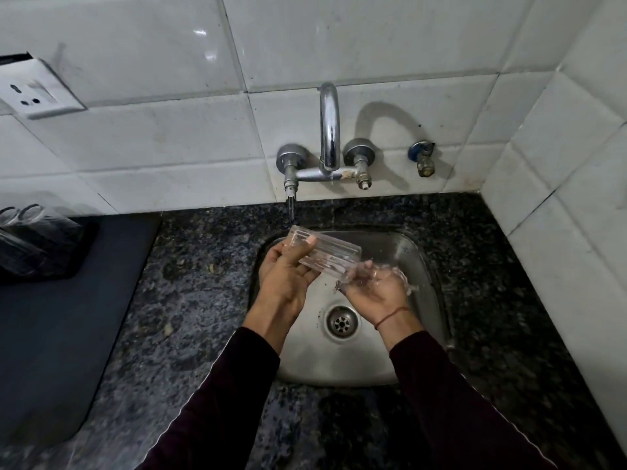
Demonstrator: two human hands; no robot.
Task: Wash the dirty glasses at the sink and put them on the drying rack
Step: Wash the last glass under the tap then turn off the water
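Observation:
A clear ribbed glass (pixel 325 256) lies tilted on its side over the steel sink (pixel 420 266). My left hand (pixel 288 276) grips its upper end from below. My right hand (pixel 376 286) is cupped, wet, at the glass's lower end, fingers touching it. Water splashes around my right hand. The chrome tap (pixel 329 130) on the tiled wall arches out over the sink. Two more clear glasses (pixel 23 215) stand at the far left edge on a dark tray (pixel 78 252).
The sink drain (pixel 341 322) lies between my wrists. Speckled black granite counter (pixel 190 300) surrounds the sink. A dark mat (pixel 51 351) covers the left counter. A wall socket (pixel 37 89) is upper left, a small valve (pixel 424 157) right of the tap.

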